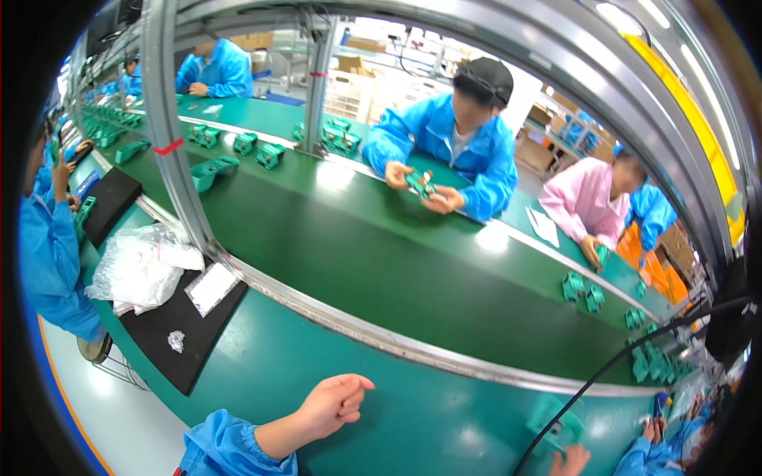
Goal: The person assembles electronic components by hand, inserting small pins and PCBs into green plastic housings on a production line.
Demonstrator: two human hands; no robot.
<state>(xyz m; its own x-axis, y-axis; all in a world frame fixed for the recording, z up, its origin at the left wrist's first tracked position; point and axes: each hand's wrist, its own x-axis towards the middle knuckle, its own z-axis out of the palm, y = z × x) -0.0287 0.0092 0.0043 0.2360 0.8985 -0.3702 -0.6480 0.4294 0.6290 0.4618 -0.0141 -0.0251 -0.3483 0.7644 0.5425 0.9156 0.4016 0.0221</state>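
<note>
My left hand (pixel 335 406) hovers over the green table, its fingers curled in and the index finger jutting out a little to the right. Nothing shows between those fingers. At the lower right, my right hand (pixel 570 460) is cut off by the picture's edge and smeared by motion. Its fingers meet the lower edge of a pale green plastic housing (pixel 563 419), which is blurred too. Whether they grip the housing or only touch it, I cannot tell. A dark round spot shows in the housing's middle.
A dark green conveyor belt (pixel 373 258) runs beyond a metal rail (pixel 349 337), with green housings (pixel 270 155) along its far side. A metal post (pixel 171 119) rises at left. A plastic bag (pixel 139 266) lies on a black mat (pixel 171 361). A black cable (pixel 591 385) hangs at right. Co-workers sit around.
</note>
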